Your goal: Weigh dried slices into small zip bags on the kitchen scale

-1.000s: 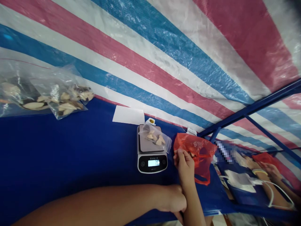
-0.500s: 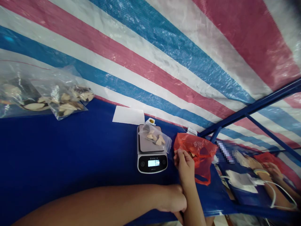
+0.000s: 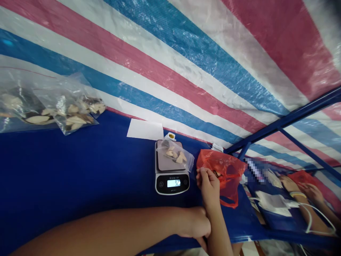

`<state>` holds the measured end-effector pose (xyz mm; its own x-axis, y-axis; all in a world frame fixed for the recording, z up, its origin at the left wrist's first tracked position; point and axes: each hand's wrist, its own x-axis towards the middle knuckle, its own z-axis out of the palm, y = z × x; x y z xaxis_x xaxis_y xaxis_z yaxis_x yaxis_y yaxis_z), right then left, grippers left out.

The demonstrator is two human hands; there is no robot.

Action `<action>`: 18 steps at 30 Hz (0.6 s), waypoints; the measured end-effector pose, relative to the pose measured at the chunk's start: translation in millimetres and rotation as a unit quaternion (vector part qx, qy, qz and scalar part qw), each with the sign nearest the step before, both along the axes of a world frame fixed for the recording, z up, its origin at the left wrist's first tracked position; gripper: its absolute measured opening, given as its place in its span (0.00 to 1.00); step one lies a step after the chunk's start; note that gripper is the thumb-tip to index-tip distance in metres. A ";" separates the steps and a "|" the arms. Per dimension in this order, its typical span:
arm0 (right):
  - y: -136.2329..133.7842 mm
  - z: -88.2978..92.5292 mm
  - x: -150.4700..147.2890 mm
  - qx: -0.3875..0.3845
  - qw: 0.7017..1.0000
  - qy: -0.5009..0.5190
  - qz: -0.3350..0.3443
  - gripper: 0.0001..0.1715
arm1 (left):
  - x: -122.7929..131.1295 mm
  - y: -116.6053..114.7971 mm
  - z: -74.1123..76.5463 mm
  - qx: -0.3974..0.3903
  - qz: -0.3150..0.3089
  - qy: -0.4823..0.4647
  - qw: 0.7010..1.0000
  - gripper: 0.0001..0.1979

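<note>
My right hand (image 3: 210, 183) is closed at the near left edge of a red plastic bag (image 3: 231, 165), fingertips pinched on its rim. Some brownish pieces show inside the bag. Against my right forearm, my left hand (image 3: 195, 222) is curled, most of its fingers hidden. Left of the bag stands a digital kitchen scale (image 3: 172, 184) with a lit display that seems to read 9.2. On its plate lies a small clear plastic bag (image 3: 188, 161) holding several pale dried slices (image 3: 173, 154).
Clear zip bags (image 3: 77, 121) of pale, dark-edged slices lie at the far left. White paper (image 3: 145, 129) and a small white roll (image 3: 170, 136) sit behind the scale. At right, beyond a blue metal frame (image 3: 261, 126), are another person's hands (image 3: 290, 185) and a white cable (image 3: 309, 220).
The last digit on the scale display has gone from what looks like 1 to 2. Both my hands stay in place; the view has shifted very slightly.
</note>
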<state>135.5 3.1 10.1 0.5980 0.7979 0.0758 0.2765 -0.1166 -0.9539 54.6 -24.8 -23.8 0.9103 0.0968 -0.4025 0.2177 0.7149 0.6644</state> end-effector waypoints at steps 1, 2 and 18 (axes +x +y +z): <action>0.6 -0.4 -1.3 0.001 1.000 -0.003 -0.001 0.26 | 0.0 0.3 -0.3 -0.003 -0.002 -0.003 1.000 0.19; 1.3 -0.8 -3.3 0.004 1.000 -0.006 -0.003 0.25 | -0.1 0.5 -0.6 -0.006 -0.005 -0.004 1.000 0.20; -45.2 9.7 132.3 -0.158 0.897 -0.412 0.024 0.26 | -10.0 3.0 14.5 -0.025 -0.056 -0.028 0.998 0.13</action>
<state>267.8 -42.1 19.8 0.4068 0.8808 0.2425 0.8848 -0.3138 -0.3444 44.7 -21.8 -9.3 0.9357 -0.0259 -0.3519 0.2614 0.7208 0.6420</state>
